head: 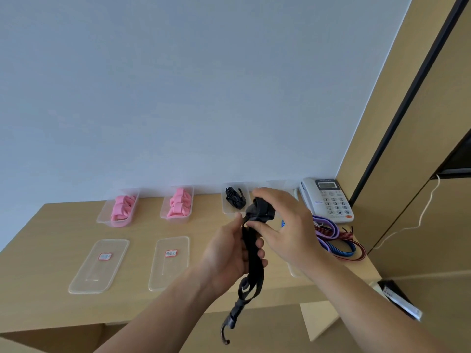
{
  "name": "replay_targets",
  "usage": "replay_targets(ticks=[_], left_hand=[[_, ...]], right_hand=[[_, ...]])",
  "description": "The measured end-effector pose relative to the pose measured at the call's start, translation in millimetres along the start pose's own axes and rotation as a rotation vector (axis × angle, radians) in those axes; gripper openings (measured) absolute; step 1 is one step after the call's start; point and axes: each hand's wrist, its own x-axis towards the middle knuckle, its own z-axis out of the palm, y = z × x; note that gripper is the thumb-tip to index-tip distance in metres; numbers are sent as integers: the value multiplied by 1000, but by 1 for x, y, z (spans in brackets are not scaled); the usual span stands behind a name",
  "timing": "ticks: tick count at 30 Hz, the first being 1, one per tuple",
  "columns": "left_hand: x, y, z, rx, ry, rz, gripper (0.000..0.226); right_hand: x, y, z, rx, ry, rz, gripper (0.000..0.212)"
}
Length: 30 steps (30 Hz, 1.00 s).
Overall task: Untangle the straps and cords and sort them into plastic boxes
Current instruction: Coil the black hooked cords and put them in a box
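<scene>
Both hands work one long black webbing strap (252, 261), held up over the near edge of the wooden table (51, 250) so its tail and metal hook (225, 338) dangle free; I judge that lets the twists drop out. My left hand (234, 253) curls round the strap's middle, while my right hand (283, 225) pinches its bunched upper end. Beyond them, two clear plastic lids (99, 273) with red-edged labels lie flat, leaving the boxes open. A loose heap of purple, blue and red-striped straps (336, 240) lies to the right. Against the wall, two clear plastic boxes (102, 219) hold folded pink straps (122, 206). A third clear box (225, 211) holds bundled black straps (235, 198), so this strap probably belongs there.
</scene>
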Motion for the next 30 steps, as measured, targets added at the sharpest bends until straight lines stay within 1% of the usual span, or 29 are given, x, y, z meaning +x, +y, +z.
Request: replay_targets(ticks=[3, 6, 8, 9, 11, 12, 13, 15, 16, 18, 20, 22, 23, 24, 28, 30], left_hand=[[0, 5, 3, -27, 20, 4, 55], [2, 9, 3, -115, 15, 8, 54], [2, 12, 1, -193, -14, 9, 52], [3, 12, 0, -192, -25, 10, 52], [4, 11, -1, -133, -30, 18, 48], [5, 10, -2, -97, -33, 24, 45], [6, 9, -1, -64, -36, 31, 44], [8, 8, 0, -22, -56, 45, 45], [8, 8, 0, -1, -73, 57, 46], [9, 10, 0, 42, -105, 94, 47], [10, 12, 0, 87, -127, 125, 47], [9, 12, -1, 145, -137, 139, 47], [9, 11, -1, 168, -145, 140, 47], [8, 11, -2, 180, -156, 136, 47], [9, 9, -6, 156, -216, 89, 56], [10, 9, -7, 186, -205, 105, 60]], right_hand=[[-8, 1, 1, 6, -42, -125, 45], [-18, -1, 3, 11, -96, -137, 39], [-23, -3, 2, 46, -112, -127, 28], [-24, -4, 1, 76, -110, -113, 21], [-21, -7, -3, 149, -77, -15, 14], [-18, -8, -5, 207, -49, 90, 12], [-15, -9, -7, 270, -14, 216, 14], [-10, -8, -9, 315, 40, 428, 28], [-9, -5, -9, 313, 28, 503, 37], [-6, 1, -9, 361, -57, 634, 52], [-4, 8, -11, 460, -202, 735, 56], [-3, 13, -12, 607, -350, 781, 49], [-4, 15, -12, 661, -379, 786, 48], [-4, 15, -13, 690, -375, 784, 48], [2, 14, -13, 701, -272, 779, 45], [5, 14, -12, 738, -242, 775, 45]])
